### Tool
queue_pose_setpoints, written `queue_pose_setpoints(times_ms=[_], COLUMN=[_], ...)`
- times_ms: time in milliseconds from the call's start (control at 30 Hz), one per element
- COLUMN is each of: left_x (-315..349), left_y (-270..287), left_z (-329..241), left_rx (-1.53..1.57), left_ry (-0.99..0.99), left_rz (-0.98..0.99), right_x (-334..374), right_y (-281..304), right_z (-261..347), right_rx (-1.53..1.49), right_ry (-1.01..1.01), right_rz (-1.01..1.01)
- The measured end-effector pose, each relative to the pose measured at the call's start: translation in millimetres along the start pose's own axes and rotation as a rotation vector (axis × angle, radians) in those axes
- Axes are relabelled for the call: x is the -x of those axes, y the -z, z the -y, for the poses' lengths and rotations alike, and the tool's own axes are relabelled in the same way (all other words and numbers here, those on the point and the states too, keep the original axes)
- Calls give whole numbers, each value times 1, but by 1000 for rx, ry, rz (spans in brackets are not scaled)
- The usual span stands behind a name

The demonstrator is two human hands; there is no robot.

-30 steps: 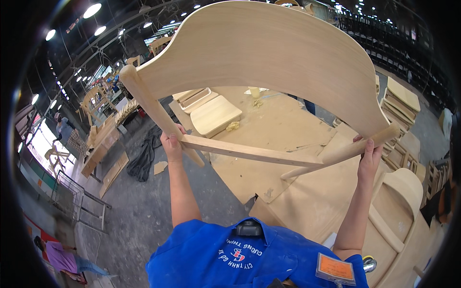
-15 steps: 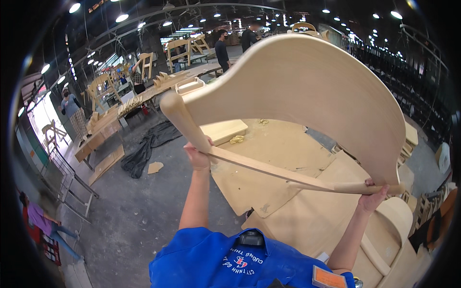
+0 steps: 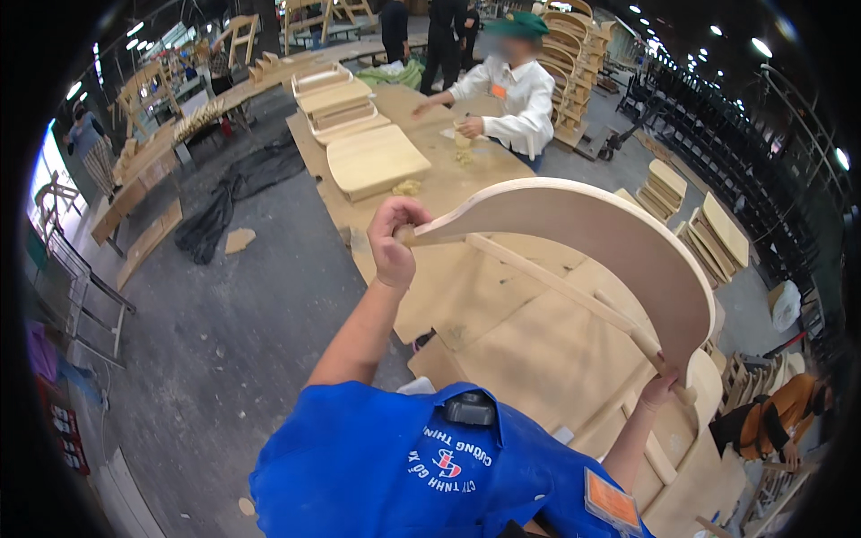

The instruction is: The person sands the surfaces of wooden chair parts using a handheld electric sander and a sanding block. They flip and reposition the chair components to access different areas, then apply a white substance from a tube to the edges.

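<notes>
I hold a curved pale wooden chair back (image 3: 592, 233) with a thin crossbar (image 3: 547, 280) out in front of me, above a plywood-covered workbench (image 3: 529, 350). My left hand (image 3: 393, 240) is closed around its left post. My right hand (image 3: 662, 387) grips the lower end of its right post. The curved panel tilts away from me, its right side lower than its left.
A person in a white shirt and green cap (image 3: 513, 90) works at the far end of a long table (image 3: 421, 179) holding wooden seat panels (image 3: 375, 160). Stacks of chair parts (image 3: 708, 229) stand on the right. Another person in orange (image 3: 780, 414) crouches at lower right. A black cloth (image 3: 235, 193) lies on the concrete floor.
The chair back has come down from overhead and away from my face, tilting forward and to the right. Both hands kept their grip on its posts.
</notes>
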State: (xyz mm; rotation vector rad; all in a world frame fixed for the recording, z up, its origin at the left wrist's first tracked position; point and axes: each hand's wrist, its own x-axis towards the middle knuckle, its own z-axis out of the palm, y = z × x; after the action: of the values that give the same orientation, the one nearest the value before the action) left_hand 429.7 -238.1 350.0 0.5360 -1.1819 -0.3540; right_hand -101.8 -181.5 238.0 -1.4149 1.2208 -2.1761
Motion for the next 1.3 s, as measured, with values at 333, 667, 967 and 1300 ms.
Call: queue_pose_setpoints(times_ms=[333,667,967,1300], left_x=[49,70,57,45], left_y=[5,17,32,96], left_z=[-10,-8,-2,48], left_rx=[-64,-163,-150,135], left_ry=[115,160,170,932], left_rz=[-107,-113,-129,-554], right_x=[56,87,73,94], right_y=[55,71,-21,-52], right_z=[-24,-19,69,59], right_rx=[293,591,230,397], right_ry=[-132,-97,3,7], right_rz=[-230,-174,82,469])
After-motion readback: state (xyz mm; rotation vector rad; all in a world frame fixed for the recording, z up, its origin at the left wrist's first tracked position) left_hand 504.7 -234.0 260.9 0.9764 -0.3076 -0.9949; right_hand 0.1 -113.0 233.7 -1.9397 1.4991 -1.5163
